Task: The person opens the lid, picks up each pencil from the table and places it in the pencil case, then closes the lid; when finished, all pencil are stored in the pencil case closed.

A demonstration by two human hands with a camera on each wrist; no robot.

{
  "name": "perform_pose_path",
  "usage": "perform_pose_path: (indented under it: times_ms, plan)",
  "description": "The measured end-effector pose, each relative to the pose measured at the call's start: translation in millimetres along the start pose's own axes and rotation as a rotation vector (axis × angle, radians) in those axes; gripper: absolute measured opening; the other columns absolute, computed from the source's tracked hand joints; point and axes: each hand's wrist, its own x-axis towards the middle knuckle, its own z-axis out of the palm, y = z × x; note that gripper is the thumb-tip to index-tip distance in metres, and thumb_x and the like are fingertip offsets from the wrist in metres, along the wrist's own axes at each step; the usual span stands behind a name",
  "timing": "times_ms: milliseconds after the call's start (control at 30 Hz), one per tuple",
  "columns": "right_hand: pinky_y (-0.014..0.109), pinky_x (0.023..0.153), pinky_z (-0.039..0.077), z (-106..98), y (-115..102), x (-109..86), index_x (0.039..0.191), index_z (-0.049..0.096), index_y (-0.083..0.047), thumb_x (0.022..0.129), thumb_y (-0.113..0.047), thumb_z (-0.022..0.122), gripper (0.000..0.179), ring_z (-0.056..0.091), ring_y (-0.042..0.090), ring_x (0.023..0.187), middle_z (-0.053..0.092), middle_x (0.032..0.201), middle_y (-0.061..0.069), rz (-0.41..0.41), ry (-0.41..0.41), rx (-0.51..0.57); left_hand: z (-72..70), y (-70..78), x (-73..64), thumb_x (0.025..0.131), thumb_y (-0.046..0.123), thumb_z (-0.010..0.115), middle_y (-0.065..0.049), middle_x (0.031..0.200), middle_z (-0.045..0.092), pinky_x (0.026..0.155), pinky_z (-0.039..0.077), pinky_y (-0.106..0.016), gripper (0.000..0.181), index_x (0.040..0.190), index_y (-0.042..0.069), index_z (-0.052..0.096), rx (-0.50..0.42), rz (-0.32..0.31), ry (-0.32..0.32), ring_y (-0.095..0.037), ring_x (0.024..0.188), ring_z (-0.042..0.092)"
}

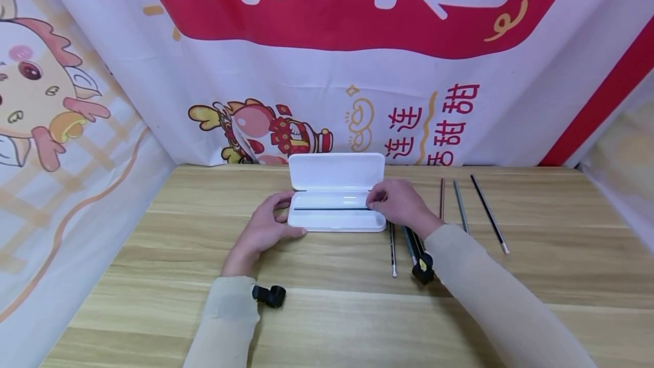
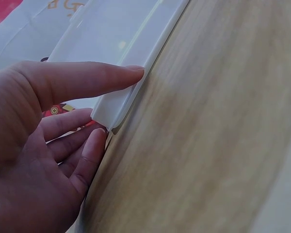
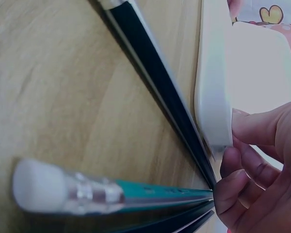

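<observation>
On the pale wooden table [image 1: 337, 328], a long white open box [image 1: 337, 221] holds one thin dark pencil [image 1: 327, 209]. The left hand [image 1: 263, 226] grips the box; whether the right hand [image 1: 401, 203] pinches the pencil, I can't tell. Steady box, gentle fingers should work best.

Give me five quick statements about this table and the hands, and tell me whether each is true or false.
1. The left hand holds the left end of the pencil case. True.
2. The case is shut. False: its lid stands open.
3. A dark pencil runs lengthwise inside the case. True.
4. Nothing is near the case's right end. False: the right hand is there.
5. The loose pencils lie to the right of the case. True.
</observation>
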Motion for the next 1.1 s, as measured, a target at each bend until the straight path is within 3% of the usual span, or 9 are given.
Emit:
perform_pose_path:
  times_ms: [267,533,833,1100]
  plan:
    - [0.035,0.083,0.054,1,7,-2.7,0.105,0.081,-0.012,0.101,-0.014,0.075,0.008,0.064,0.022,0.096,0.075,0.105,0.007,-0.017,0.018,0.109,0.2,-1.1,1.3,0.086,0.015,0.092,-0.014,0.164,0.048,0.121,0.048,-0.054,0.088,0.161,0.017,0.046,0.002,-0.003,-0.004,-0.039,0.142,0.059]
    - [0.035,0.087,0.054,-3,12,-10.7,0.111,0.08,-0.021,0.1,-0.026,0.077,0.012,0.064,0.023,0.102,0.074,0.109,0.004,0.057,0.01,0.205,0.5,-0.2,-0.1,0.086,0.014,0.091,-0.014,0.164,0.048,0.12,0.049,-0.053,0.088,0.161,0.017,0.046,0.004,0.004,-0.002,-0.039,0.141,0.059]
    - [0.035,0.087,0.055,-16,17,-33.7,0.118,0.078,-0.02,0.1,-0.029,0.078,0.021,0.066,0.022,0.103,0.077,0.112,0.002,0.028,0.088,0.277,-0.4,-0.7,0.8,0.085,0.013,0.092,-0.012,0.163,0.049,0.12,0.05,-0.052,0.089,0.161,0.02,0.047,0.005,-0.009,0.006,-0.037,0.14,0.06]
    - [0.034,0.089,0.056,-22,24,-51.9,0.122,0.077,-0.02,0.101,-0.034,0.077,0.025,0.066,0.023,0.109,0.075,0.116,0.003,0.1,0.13,0.297,0.6,-1.5,1.4,0.086,0.014,0.092,-0.012,0.164,0.048,0.12,0.05,-0.052,0.088,0.162,0.02,0.046,0.006,-0.011,0.006,-0.037,0.14,0.059]
